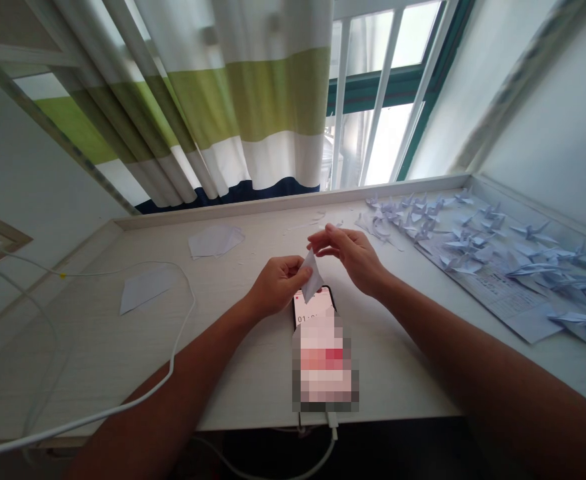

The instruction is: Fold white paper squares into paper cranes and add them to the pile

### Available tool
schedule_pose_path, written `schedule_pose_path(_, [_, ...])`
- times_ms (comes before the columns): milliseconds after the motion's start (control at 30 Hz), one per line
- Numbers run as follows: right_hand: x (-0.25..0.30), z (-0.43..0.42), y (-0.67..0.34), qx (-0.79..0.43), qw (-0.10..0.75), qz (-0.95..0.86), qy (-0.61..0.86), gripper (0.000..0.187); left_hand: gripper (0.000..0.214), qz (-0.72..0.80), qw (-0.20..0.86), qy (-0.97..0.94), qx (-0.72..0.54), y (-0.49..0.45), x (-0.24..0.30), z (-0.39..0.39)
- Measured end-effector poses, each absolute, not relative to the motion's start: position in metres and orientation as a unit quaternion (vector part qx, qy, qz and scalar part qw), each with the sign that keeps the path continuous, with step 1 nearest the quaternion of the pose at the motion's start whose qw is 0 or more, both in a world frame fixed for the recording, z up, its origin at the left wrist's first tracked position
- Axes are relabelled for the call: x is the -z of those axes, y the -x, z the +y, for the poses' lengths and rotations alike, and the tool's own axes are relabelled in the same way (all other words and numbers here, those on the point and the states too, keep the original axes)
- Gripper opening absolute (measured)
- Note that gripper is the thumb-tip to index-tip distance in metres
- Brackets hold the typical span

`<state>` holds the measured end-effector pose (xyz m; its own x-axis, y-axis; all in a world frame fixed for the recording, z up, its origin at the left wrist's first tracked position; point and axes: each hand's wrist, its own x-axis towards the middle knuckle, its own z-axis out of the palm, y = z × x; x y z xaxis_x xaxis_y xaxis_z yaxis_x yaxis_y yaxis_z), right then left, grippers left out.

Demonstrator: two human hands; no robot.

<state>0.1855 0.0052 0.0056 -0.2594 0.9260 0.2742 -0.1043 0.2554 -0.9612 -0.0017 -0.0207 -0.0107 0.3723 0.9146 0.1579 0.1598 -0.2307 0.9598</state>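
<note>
A small folded piece of white paper (312, 280), kite-shaped, is pinched between the thumb and fingers of my left hand (283, 283). It is held above the top end of a phone (317, 307) lying on the table. My right hand (350, 252) is just to the right of the paper, its fingers bent and apart, with the fingertips close to the paper's upper tip. Whether those fingertips touch the paper I cannot tell.
Several folded paper cranes (465, 237) cover a printed sheet (503, 293) on the right. Paper sheets (216, 241) and another sheet (145, 288) lie on the left. A white cable (187, 327) crosses my left forearm. Paper scraps (380, 230) lie near the cranes. A raised edge (273, 205) borders the tabletop.
</note>
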Motion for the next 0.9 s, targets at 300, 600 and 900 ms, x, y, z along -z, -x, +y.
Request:
schedule_pose_path(300, [-0.0073, -0.0001, -0.1837, -0.395, 0.518, -0.663, 0.369, 0.041, 0.041, 0.357, 0.599, -0.609, -0.378, -0.0009, 0.0078, -0.0222])
schedule_pose_path(600, [-0.0006, 0.0015, -0.1797, -0.331, 0.567, -0.639, 0.401, 0.037, 0.04, 0.337, 0.659, -0.558, -0.375, -0.0006, 0.0081, -0.0227])
schedule_pose_path(900, [0.0, 0.0072, -0.1877, -0.385, 0.489, -0.676, 0.393, 0.046, 0.051, 0.368, 0.638, -0.536, -0.412, -0.0024, 0.0063, -0.0234])
